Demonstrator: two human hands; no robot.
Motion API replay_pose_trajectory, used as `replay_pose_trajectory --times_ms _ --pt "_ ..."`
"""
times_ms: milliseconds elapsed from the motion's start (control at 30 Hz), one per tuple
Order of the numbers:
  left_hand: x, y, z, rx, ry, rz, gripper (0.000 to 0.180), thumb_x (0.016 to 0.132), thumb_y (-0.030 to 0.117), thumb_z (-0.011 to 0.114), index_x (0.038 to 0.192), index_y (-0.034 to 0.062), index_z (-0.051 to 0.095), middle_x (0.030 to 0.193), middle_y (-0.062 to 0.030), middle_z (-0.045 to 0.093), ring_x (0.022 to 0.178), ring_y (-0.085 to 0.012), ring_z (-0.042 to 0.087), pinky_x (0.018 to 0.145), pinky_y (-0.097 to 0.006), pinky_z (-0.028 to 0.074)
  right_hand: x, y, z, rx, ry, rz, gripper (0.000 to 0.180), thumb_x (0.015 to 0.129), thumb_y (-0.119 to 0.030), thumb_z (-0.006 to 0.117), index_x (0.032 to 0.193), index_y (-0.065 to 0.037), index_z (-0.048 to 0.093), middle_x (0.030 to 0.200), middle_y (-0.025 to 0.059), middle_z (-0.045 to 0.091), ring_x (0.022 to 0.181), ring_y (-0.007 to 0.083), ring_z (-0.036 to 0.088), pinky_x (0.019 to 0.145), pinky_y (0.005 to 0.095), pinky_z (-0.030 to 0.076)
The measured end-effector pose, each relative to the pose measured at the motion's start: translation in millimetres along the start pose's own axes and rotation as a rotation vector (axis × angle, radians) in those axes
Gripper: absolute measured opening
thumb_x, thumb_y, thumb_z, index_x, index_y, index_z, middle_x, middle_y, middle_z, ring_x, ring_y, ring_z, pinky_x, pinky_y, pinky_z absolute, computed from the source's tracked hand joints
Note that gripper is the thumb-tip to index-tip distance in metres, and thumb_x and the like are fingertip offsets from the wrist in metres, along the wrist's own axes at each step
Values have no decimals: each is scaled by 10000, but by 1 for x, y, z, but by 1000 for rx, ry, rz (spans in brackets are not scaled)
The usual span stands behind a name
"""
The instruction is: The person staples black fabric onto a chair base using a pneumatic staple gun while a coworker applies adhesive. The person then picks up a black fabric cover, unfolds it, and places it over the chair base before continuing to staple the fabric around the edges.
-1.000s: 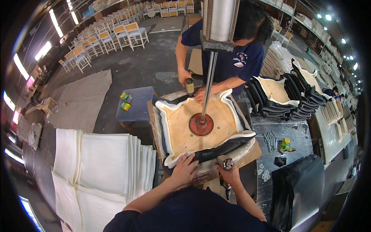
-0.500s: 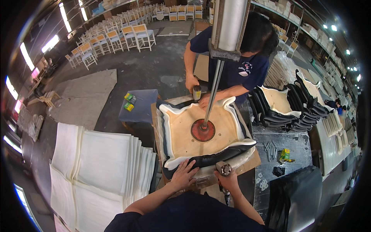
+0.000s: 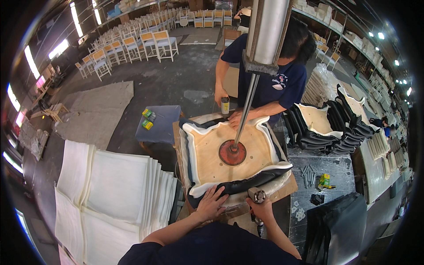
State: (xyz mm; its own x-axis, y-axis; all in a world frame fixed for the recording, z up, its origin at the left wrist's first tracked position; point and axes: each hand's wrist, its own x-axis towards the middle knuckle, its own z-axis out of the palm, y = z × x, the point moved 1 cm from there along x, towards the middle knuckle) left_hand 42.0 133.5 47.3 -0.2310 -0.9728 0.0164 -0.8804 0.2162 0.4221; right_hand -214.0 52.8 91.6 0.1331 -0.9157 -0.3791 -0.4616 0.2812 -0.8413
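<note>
A plywood seat panel [image 3: 207, 152] lies underside up, rimmed by white foam [image 3: 191, 150] and a black leather-like cover [image 3: 238, 182]. My left hand [image 3: 212, 204] rests on the near left edge of the cover, fingers spread. In my right hand [image 3: 263, 210] is an air staple gun [image 3: 257, 194], its head close to the near edge of the cover and its hose hanging below. A red press disc [image 3: 232, 153] on a metal rod [image 3: 247, 106] bears down on the panel's middle. Across from me a co-worker [image 3: 265, 84] holds another staple gun [image 3: 225, 106] at the far edge.
White foam sheets [image 3: 117, 185] are stacked on the left. A blue-grey stool [image 3: 160, 123] holds small green-yellow boxes [image 3: 147, 124]. On the right, a dark table [image 3: 327, 170] carries staple strips [image 3: 308, 176], black sheets [image 3: 338, 229] and stacked covered seats [image 3: 313, 119]. The press cylinder [image 3: 268, 33] hangs overhead.
The view has shifted slightly. My left hand stays on the cover and my right hand still holds the staple gun, with its head turned a little. A further person shows at the back.
</note>
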Motion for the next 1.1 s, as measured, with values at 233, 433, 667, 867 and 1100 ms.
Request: replay_pose_trajectory --times_ms 233,433,667,867,1100 --pt "0 -3 0 32 25 27 645 999 492 729 1560 198 605 1775 -169 336 1640 -485 274 1341 -600 243 -1 -6 0 15 -7 3 471 916 -239 883 1260 1 669 908 112 782 611 194 740 562 370 585" --pt "-1 -3 1 -6 33 31 633 992 432 751 1554 180 607 1778 -167 326 1646 -479 256 1345 -591 237 0 -8 0 40 -4 -14 441 926 -239 885 1209 31 681 853 88 755 572 154 710 500 329 554" --pt "2 -3 0 -28 5 31 633 978 427 768 1535 165 621 1785 -182 304 1645 -495 246 1342 -598 243 2 -9 -3 5 0 5 397 935 -257 882 1137 33 701 773 59 726 548 135 696 470 317 530" --pt "11 -19 -47 -437 -124 -45 503 986 357 786 1429 131 713 1552 -182 618 1471 -438 533 1219 -580 427 3 -12 5 5 -82 -2 449 930 -257 875 1261 -16 692 963 98 792 653 159 733 565 358 586" --pt "4 105 -320 -78 788 440 289 1042 184 705 1330 151 697 1179 -104 762 1113 -370 760 1105 -648 513 7 0 -7 37 -44 9 535 911 -307 895 1311 -19 688 969 99 792 662 178 752 571 351 608"
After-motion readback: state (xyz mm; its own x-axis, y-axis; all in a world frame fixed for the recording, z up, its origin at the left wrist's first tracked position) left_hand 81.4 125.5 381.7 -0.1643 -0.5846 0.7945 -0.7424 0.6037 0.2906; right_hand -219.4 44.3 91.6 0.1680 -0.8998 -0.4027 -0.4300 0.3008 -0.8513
